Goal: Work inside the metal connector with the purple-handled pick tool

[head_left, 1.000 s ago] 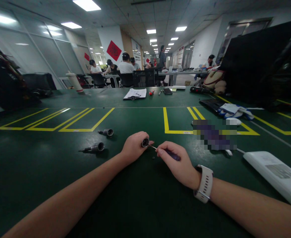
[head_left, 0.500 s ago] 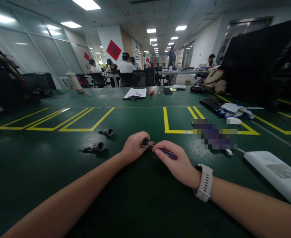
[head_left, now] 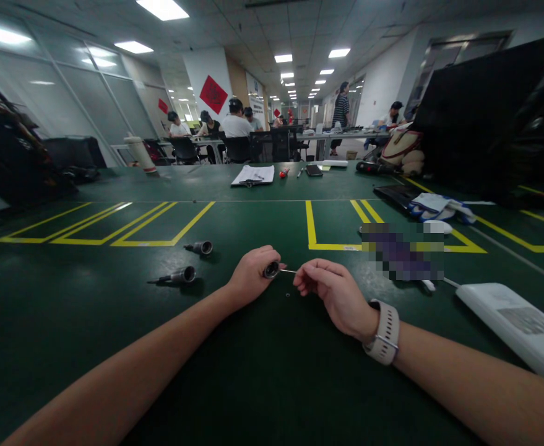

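Note:
My left hand [head_left: 250,274] is closed round a small grey metal cylinder [head_left: 270,269], its open end turned to the right. My right hand [head_left: 332,294], with a white watch on the wrist, is closed on a thin screwdriver [head_left: 288,271] whose metal shaft points into the cylinder's opening. The handle is hidden inside my fingers. A tiny dark screw [head_left: 288,294] lies on the green mat just below the two hands. Two similar grey cylinders [head_left: 177,276] [head_left: 200,248] lie to the left of my left hand.
The green table [head_left: 253,371] has yellow tape boxes. A white flat device [head_left: 508,322] lies at the right, gloves [head_left: 439,207] behind it. Papers [head_left: 253,175], a phone and pens lie at the far side. Several people sit at desks beyond; one stands.
My right hand has turned over, so the purple handle is now hidden in my fingers and the shaft lies level. The standing person in the background has walked to the right.

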Action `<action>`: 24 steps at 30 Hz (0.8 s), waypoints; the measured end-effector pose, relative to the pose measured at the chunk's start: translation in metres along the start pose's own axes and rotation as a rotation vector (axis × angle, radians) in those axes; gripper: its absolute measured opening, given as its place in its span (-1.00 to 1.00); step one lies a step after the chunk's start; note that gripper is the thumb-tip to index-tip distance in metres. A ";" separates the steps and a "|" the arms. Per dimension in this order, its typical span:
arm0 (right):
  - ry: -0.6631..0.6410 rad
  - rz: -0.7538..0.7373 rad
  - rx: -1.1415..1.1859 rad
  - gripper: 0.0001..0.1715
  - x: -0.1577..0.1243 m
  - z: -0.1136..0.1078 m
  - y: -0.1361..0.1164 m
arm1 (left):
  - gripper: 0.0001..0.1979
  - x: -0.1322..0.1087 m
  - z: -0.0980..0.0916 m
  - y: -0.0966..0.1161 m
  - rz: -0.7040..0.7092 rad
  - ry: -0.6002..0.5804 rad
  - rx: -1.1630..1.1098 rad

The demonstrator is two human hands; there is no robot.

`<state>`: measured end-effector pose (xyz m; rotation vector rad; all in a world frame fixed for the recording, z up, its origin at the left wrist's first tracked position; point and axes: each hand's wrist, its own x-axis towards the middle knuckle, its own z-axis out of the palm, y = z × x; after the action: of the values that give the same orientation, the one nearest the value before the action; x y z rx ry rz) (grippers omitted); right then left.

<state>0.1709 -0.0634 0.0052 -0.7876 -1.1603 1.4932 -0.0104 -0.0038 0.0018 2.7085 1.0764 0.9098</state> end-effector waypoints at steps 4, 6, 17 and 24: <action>-0.044 0.088 0.114 -0.82 0.003 -0.002 0.000 | -0.79 0.000 0.000 -0.002 -0.013 0.054 -0.073; -0.041 0.063 0.093 -0.83 0.001 -0.001 0.000 | -0.79 0.000 0.001 -0.003 -0.019 0.066 -0.057; -0.029 -0.037 -0.143 -0.83 -0.004 0.004 0.001 | -0.82 -0.001 0.001 -0.001 -0.057 0.050 0.146; -0.041 0.088 0.135 -0.84 0.002 -0.001 -0.001 | -0.78 -0.001 0.001 -0.004 -0.033 0.096 -0.060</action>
<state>0.1721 -0.0612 0.0062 -0.7270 -1.0540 1.6491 -0.0123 -0.0013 -0.0007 2.6158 1.0885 1.0593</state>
